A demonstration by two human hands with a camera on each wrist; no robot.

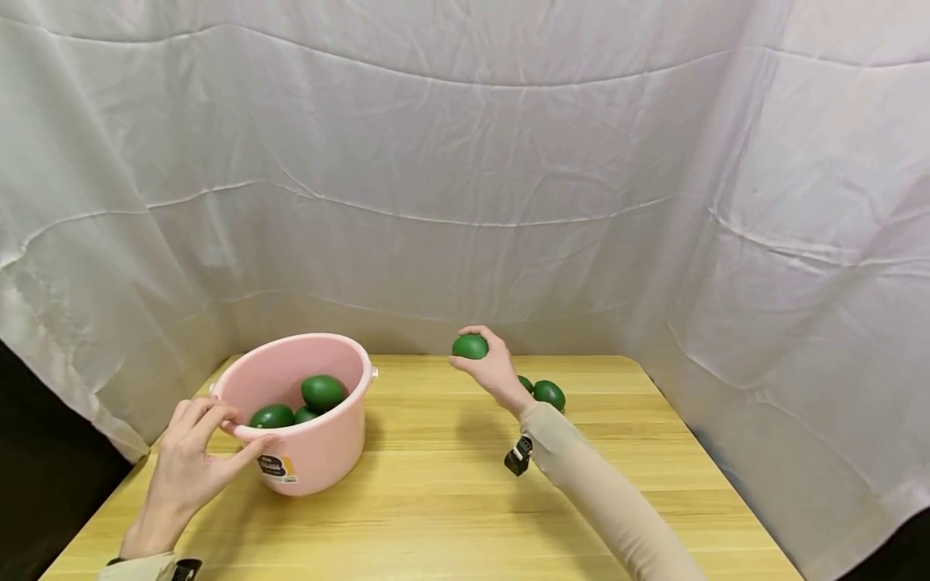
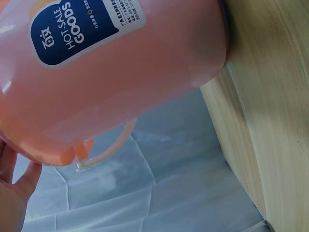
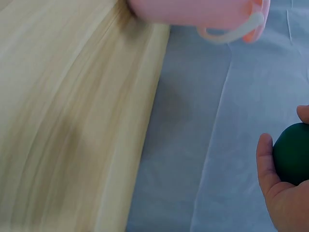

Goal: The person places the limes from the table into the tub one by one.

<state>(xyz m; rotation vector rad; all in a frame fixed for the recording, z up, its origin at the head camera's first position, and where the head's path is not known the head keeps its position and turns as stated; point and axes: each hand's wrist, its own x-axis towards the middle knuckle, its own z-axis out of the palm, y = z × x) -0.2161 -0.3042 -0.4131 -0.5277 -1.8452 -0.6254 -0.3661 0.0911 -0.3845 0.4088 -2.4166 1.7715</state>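
My left hand (image 1: pixel 187 461) grips the near-left rim of a pink bucket (image 1: pixel 327 452), thumb outside and fingers over the edge. Inside it lie several dark green oval fruits, one green fruit (image 1: pixel 324 392) resting higher than the others. My right hand (image 1: pixel 496 373) holds another green oval fruit (image 1: pixel 470 347) between thumb and fingers, above the table and to the right of the bucket. That held fruit (image 3: pixel 293 154) is partly cut off in the right wrist view. The left wrist view shows the bucket's dark blue label (image 2: pixel 72 29) and the thumb at its rim.
Two more green fruits (image 1: pixel 550 394) sit on the wooden table (image 1: pixel 436 516) beyond my right forearm, one partly hidden by it. The bucket's pale handle (image 2: pixel 113 150) hangs at its side. A light curtain (image 1: pixel 465 161) encloses the table's back and sides.
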